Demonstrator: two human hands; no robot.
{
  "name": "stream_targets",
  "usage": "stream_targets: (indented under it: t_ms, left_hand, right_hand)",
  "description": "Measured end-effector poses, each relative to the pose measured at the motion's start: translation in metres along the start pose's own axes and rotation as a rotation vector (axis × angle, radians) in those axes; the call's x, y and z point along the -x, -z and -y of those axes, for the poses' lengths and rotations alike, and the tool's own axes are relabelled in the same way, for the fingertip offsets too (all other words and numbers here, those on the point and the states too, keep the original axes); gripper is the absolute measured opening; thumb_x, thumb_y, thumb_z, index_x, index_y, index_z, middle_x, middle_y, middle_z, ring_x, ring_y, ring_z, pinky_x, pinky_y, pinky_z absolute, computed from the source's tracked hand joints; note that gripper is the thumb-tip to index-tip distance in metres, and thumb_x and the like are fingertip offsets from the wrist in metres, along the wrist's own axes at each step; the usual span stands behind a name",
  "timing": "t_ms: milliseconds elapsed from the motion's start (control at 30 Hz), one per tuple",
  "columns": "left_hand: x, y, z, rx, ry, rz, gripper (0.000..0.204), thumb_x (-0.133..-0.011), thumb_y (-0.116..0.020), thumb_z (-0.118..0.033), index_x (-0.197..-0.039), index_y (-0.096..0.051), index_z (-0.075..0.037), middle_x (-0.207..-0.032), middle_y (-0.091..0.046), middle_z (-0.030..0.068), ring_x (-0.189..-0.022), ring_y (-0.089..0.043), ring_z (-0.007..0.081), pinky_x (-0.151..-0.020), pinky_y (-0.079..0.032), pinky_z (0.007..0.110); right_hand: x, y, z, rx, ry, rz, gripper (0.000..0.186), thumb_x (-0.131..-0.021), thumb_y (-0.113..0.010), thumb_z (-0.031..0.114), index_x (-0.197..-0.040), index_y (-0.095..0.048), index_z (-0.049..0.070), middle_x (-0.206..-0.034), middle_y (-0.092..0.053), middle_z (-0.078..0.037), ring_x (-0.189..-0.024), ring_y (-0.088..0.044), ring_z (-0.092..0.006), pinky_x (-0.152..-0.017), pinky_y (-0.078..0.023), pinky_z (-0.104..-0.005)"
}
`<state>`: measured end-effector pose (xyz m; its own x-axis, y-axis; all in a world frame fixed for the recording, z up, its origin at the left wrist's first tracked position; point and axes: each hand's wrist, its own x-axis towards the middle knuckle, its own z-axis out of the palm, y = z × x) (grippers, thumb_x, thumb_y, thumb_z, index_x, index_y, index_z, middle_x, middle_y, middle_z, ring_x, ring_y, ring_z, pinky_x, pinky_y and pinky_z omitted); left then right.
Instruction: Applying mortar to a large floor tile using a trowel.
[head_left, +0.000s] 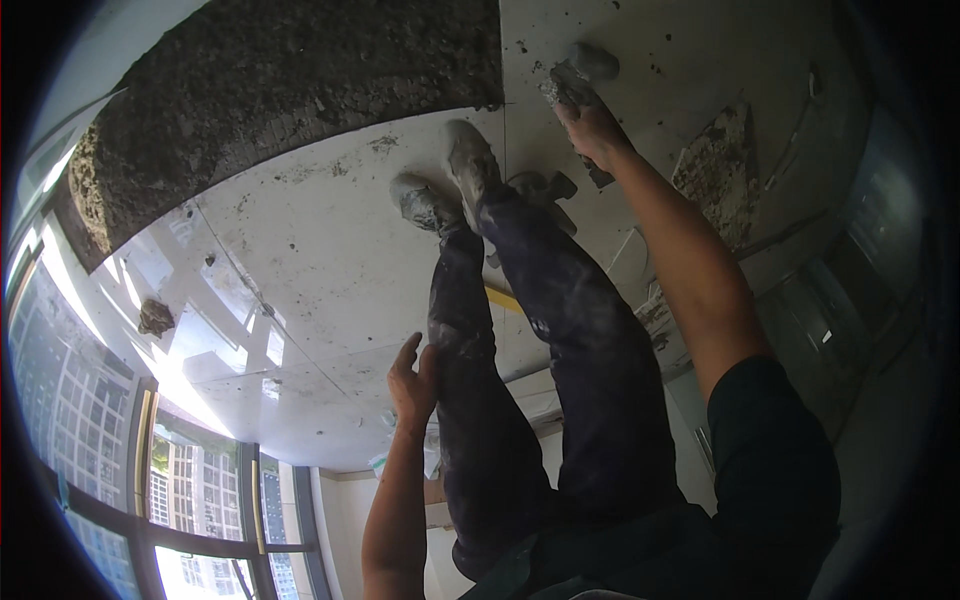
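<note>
My right hand stretches far out to the white tiled floor and is closed on a grey, mortar-caked object whose kind I cannot tell. My left hand rests flat against my left trouser leg, fingers apart and holding nothing. My legs, in dark stained trousers, run up the picture to two grey, dusty shoes standing on the tiles. Just beyond the shoes begins a wide bed of dark rough mortar.
A second patch of mortar lies on the tiles to the right of my arm. A small mortar lump sits at the left. A dark tool lies by my shoes. Tall windows fill the lower left.
</note>
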<state>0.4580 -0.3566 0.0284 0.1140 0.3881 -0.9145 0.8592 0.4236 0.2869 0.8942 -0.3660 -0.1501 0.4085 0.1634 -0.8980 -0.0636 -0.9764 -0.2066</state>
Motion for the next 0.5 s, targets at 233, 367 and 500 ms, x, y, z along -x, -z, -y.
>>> stream_targets:
  t_ms: [233,367,500]
  left_hand:
    - [-0.047,-0.040,-0.128,0.312,-0.114,0.077,0.039,-0.091,-0.063,-0.018,-0.122,-0.061,0.005,-0.118,-0.065,0.0238,-0.113,-0.063,0.0319,-0.097,-0.046,0.036]
    - [-0.053,-0.053,-0.159,0.261,-0.077,0.241,0.037,-0.090,-0.065,-0.018,-0.120,-0.061,0.004,-0.118,-0.065,0.0229,-0.112,-0.063,0.0338,-0.098,-0.046,0.038]
    - [-0.055,-0.071,-0.200,0.285,-0.267,0.332,0.037,-0.090,-0.064,-0.017,-0.120,-0.060,0.004,-0.120,-0.064,0.0232,-0.112,-0.062,0.0371,-0.099,-0.046,0.040]
  right_hand:
    - [-0.058,-0.045,-0.035,0.320,0.096,-0.154,0.062,-0.097,-0.043,0.052,-0.103,-0.064,-0.006,-0.102,-0.066,-0.027,-0.094,-0.065,-0.0406,-0.082,-0.051,-0.0467]
    - [-0.053,-0.076,-0.007,0.373,0.051,-0.070,0.054,-0.098,-0.040,0.046,-0.106,-0.062,-0.002,-0.115,-0.062,-0.028,-0.105,-0.061,-0.0430,-0.089,-0.050,-0.0486]
    - [-0.049,-0.092,-0.001,0.452,0.101,-0.147,0.040,-0.099,-0.040,0.039,-0.106,-0.059,0.004,-0.110,-0.064,-0.025,-0.103,-0.063,-0.0403,-0.087,-0.051,-0.0504]
